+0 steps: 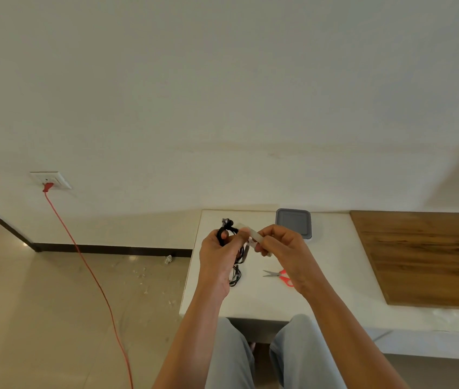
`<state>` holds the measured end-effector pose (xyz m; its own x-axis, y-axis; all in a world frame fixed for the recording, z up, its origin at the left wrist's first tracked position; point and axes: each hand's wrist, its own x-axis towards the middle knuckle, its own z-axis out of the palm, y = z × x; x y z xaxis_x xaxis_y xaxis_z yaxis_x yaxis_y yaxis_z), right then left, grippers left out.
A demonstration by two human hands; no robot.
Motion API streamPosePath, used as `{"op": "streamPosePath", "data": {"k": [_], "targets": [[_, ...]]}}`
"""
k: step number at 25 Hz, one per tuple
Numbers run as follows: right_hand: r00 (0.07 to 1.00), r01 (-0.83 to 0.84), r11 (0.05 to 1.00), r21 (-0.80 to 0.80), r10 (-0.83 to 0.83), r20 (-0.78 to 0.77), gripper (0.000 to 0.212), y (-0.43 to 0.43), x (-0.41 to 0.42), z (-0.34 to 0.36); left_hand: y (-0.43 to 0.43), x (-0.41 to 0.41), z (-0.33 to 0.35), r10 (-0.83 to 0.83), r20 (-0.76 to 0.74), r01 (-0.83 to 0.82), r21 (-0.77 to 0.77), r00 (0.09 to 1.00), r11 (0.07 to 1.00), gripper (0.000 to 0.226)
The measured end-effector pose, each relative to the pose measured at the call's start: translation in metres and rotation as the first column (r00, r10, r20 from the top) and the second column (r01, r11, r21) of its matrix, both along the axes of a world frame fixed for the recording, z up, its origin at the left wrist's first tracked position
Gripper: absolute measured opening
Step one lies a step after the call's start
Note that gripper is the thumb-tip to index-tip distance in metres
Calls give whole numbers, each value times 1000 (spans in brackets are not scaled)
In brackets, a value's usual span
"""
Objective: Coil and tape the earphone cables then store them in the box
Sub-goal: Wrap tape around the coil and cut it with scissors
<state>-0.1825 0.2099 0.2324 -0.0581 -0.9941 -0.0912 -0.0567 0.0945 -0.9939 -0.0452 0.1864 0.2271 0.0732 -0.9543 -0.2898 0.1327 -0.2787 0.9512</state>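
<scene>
My left hand [217, 255] grips a coil of black earphone cable [227, 228], held above the white table [265, 299]. My right hand [284, 252] pinches a pale roll of tape [253, 236] right beside the coil, touching it. More black earphone cable [236, 275] lies on the table under my hands, partly hidden by the left hand. The box [293, 224], clear with a grey lid on it, stands at the back of the table just behind my right hand.
Red-handled scissors [279, 275] lie on the table under my right wrist. A wooden board [430, 256] covers the table's right side. A red cord [88, 270] runs from a wall socket [50, 180] across the floor at left. My knees are under the table's front edge.
</scene>
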Motion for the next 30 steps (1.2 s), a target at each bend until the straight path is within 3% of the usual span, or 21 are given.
{"op": "streamPosePath", "data": {"k": [4,6,10,12,14,17,19,21,23,27,30], "targets": [[995,-59,997,50,63,-74,19,-9,-15,4,-2,14,0,104,114,-96,-71,988,993,36],[979,-162,985,66,169,-116,18,-12,-20,6,-5,19,6,78,169,-55,-140,983,989,29],[951,-294,955,33,296,-89,14,-23,-18,15,-2,22,12,-367,210,390,-83,906,917,27],[954,-277,960,42,280,-104,16,-29,-16,16,2,22,6,-417,191,440,-97,889,893,29],[956,-236,969,67,244,-163,15,-32,-17,11,5,20,0,-345,238,385,-147,908,911,30],[956,57,992,108,-23,-292,15,-28,-15,-2,11,16,-3,-238,372,335,-222,897,916,30],[966,214,955,206,-176,-188,17,-21,-6,-6,15,11,-5,-176,436,316,-271,882,909,32],[978,171,928,331,-200,55,18,-12,7,-4,20,4,-9,-125,462,293,-312,878,904,33],[950,167,913,373,-250,187,24,-6,17,-1,25,-2,-10,-100,493,285,-316,864,905,30],[908,261,895,361,-355,224,22,-1,25,-3,32,-8,-12,-91,525,285,-302,846,910,28],[903,242,907,345,-341,262,20,0,27,-3,35,-11,-15,-82,523,266,-288,848,920,23]]}}
